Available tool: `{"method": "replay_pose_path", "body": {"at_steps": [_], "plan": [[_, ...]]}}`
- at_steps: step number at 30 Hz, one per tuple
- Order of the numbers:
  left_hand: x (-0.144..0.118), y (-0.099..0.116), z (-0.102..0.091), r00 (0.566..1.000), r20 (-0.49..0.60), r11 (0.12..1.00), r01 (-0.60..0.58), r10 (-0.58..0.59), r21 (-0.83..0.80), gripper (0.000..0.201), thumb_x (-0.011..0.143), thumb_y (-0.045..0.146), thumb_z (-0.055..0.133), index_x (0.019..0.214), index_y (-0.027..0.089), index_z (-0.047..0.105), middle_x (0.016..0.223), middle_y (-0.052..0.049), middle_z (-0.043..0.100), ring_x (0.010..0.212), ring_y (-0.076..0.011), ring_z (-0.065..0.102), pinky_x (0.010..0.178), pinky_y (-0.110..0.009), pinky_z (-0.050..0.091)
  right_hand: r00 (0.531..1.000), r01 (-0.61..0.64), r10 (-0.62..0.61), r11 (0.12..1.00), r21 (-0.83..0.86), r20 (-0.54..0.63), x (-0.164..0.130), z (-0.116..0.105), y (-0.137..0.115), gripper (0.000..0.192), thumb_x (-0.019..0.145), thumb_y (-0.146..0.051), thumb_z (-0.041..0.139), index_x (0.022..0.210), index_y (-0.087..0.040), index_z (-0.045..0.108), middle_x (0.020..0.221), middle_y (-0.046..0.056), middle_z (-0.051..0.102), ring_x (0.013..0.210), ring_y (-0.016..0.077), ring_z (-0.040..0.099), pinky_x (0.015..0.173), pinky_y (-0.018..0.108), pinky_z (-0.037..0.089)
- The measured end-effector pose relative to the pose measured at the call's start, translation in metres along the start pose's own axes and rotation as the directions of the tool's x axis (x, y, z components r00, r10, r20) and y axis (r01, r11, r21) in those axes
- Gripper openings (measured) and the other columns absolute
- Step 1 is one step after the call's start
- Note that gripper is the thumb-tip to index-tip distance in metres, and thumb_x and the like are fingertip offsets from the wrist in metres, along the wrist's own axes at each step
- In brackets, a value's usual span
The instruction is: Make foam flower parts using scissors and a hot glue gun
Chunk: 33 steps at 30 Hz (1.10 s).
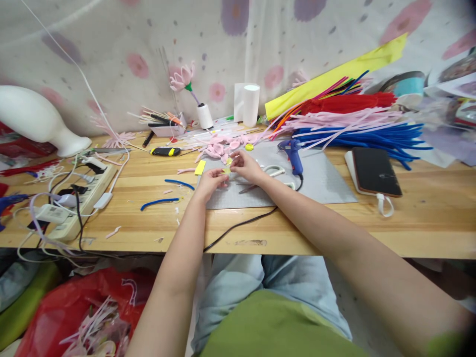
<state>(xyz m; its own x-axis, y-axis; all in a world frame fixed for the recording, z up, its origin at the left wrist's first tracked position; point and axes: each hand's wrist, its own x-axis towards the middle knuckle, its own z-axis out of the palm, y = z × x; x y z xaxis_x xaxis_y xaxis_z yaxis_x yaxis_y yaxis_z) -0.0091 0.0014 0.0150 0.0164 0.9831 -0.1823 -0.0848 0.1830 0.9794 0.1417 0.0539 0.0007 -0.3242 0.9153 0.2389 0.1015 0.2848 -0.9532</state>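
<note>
- Head view: no brand, label or writing is legible anywhere on the bench.
- Left hand (pixel 210 181) and right hand (pixel 246 166) meet over the near-left corner of a grey mat (pixel 327 181) on the wooden table (pixel 297 233).
- A small yellow piece (pixel 226 170) sits between the two hands; fingertips of both are pinched together on it. It is too small to tell its exact shape.
- The piece is just right of the left hand's fingertips and just below-left of the right hand's fingers, held slightly above the mat.
- Pink petal shapes (pixel 219 147) lie just beyond the hands, on the mat's far edge.
- A yellow strip (pixel 200 167) lies just left of the left hand, on the table.
- Scissors (pixel 273 171) rest on the mat, touching or just beside the right wrist; which of the two cannot be told.
- A blue glue gun (pixel 292 152) stands right of the scissors, its black cord running toward the table's near edge.
- Blue pipe-cleaner pieces (pixel 159 202) lie left of the left forearm, well apart from the hands.
- A dark phone (pixel 375 171) lies at the right; a white power strip (pixel 80 198) at the left.
- Bundles of pipe cleaners (pixel 357 124), red, pink and blue, are stacked at the far right.
</note>
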Motion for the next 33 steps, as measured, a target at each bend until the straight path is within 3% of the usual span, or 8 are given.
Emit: {"method": "replay_pose_path", "body": {"at_steps": [5,15,20,24,26,30,32,33], "plan": [[0.000,0.005,-0.001,0.999,0.026,0.999,0.026,-0.027,0.034,0.021,0.056,0.015,0.071,0.074,0.012,0.061,0.066,-0.002,0.062,0.064,-0.0118,0.060,0.051,-0.022,0.049,0.998,0.037,-0.034,0.997,-0.070,0.048,-0.001,-0.003,-0.002,0.038,0.061,-0.009,0.056,0.095,-0.021,0.045,0.069,-0.007,0.055,0.064,0.0108,0.055,0.068,0.026,0.043],[0.002,0.006,0.004,0.997,-0.049,0.996,0.065,-0.061,0.068,0.019,0.052,0.016,0.071,0.069,0.012,0.063,0.067,-0.003,0.063,0.066,-0.0136,0.061,0.048,-0.022,0.048,0.996,0.053,-0.046,0.995,-0.084,0.082,-0.001,-0.005,-0.002,0.037,0.062,-0.010,0.057,0.095,-0.021,0.045,0.070,-0.006,0.055,0.066,0.0111,0.056,0.069,0.027,0.045],[0.005,0.005,0.007,0.991,-0.112,0.995,0.086,-0.080,0.054,0.018,0.052,0.015,0.069,0.069,0.012,0.063,0.067,-0.004,0.062,0.066,-0.0145,0.061,0.047,-0.023,0.048,0.998,0.033,-0.027,0.995,-0.099,0.065,-0.004,-0.017,-0.007,0.036,0.065,-0.015,0.059,0.099,-0.021,0.047,0.078,-0.002,0.060,0.073,0.0125,0.059,0.073,0.029,0.047],[0.003,0.005,0.006,0.987,-0.153,0.999,0.044,-0.042,0.013,0.016,0.054,0.016,0.066,0.069,0.013,0.062,0.064,-0.002,0.060,0.063,-0.0120,0.058,0.048,-0.023,0.050,0.994,-0.016,0.040,0.972,-0.234,0.102,-0.017,-0.050,-0.026,0.025,0.068,-0.023,0.060,0.092,-0.018,0.055,0.084,0.003,0.064,0.080,0.0146,0.060,0.078,0.033,0.047],[0.003,0.007,0.006,0.985,-0.168,1.000,0.031,-0.031,-0.002,0.015,0.055,0.016,0.066,0.069,0.013,0.061,0.063,-0.001,0.059,0.062,-0.0110,0.057,0.049,-0.023,0.050,0.974,-0.054,0.114,0.956,-0.288,0.195,-0.028,-0.078,-0.040,0.025,0.066,-0.028,0.065,0.089,-0.017,0.059,0.085,0.004,0.066,0.081,0.0157,0.061,0.080,0.034,0.047],[0.004,0.010,0.008,0.980,-0.196,0.999,0.041,-0.047,-0.035,0.016,0.055,0.016,0.067,0.069,0.013,0.060,0.064,0.000,0.058,0.064,-0.0112,0.058,0.050,-0.022,0.049,0.825,-0.267,0.421,0.878,-0.397,0.377,-0.053,-0.146,-0.059,0.031,0.069,-0.042,0.064,0.085,-0.016,0.064,0.086,0.008,0.067,0.073,0.0156,0.062,0.070,0.032,0.048],[0.006,0.012,0.010,0.977,-0.205,0.998,0.049,-0.054,-0.028,0.017,0.055,0.016,0.067,0.070,0.014,0.060,0.064,0.000,0.058,0.065,-0.0113,0.059,0.052,-0.022,0.050,0.777,-0.371,0.552,0.790,-0.487,0.303,-0.061,-0.173,-0.058,0.033,0.071,-0.048,0.061,0.077,-0.016,0.063,0.081,0.010,0.067,0.068,0.0173,0.062,0.062,0.032,0.048],[0.007,0.012,0.012,0.977,-0.208,0.998,0.054,-0.056,-0.014,0.017,0.055,0.016,0.067,0.071,0.014,0.060,0.064,0.000,0.058,0.065,-0.0113,0.059,0.053,-0.022,0.050,0.803,-0.386,0.568,0.726,-0.569,0.180,-0.063,-0.182,-0.054,0.035,0.070,-0.052,0.062,0.070,-0.017,0.061,0.074,0.010,0.065,0.065,0.0182,0.061,0.057,0.033,0.046]]}}
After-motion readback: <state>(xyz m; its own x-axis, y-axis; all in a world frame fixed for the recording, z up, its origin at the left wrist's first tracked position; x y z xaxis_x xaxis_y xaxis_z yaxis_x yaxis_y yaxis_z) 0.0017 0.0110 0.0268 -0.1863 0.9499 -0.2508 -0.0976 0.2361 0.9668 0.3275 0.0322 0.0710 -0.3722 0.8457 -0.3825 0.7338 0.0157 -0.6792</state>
